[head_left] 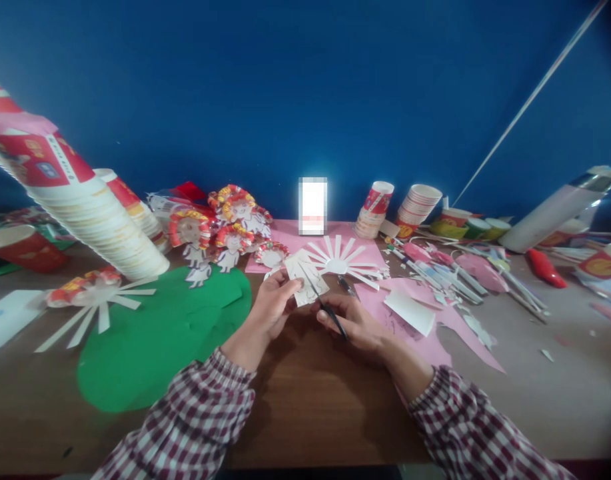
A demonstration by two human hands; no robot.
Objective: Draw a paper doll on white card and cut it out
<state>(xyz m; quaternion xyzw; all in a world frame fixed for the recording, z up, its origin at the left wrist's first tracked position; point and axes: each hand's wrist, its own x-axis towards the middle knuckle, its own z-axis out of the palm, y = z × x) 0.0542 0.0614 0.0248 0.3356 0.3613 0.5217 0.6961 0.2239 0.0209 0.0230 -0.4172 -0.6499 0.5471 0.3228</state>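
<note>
My left hand [275,303] pinches a small piece of white paper [309,283] with dark drawn lines, held above the table's middle. In my right hand [352,323] is a pair of scissors [334,319] with dark handles, its blades pointing up and left at the paper. How far the blades are apart is too blurred to tell. Just beyond the hands lies a white paper cup cut into spread strips [341,260] on a pink sheet [288,235]. To the left of my left hand stand several paper figures [230,247] with red and yellow rims.
A green paper shape [160,353] covers the table at left, beside a tall leaning cup stack [100,207]. Smaller cup stacks [418,207] stand at the back right. Pink paper scraps [410,333], white offcuts, pens and a red object [546,268] lie on the right.
</note>
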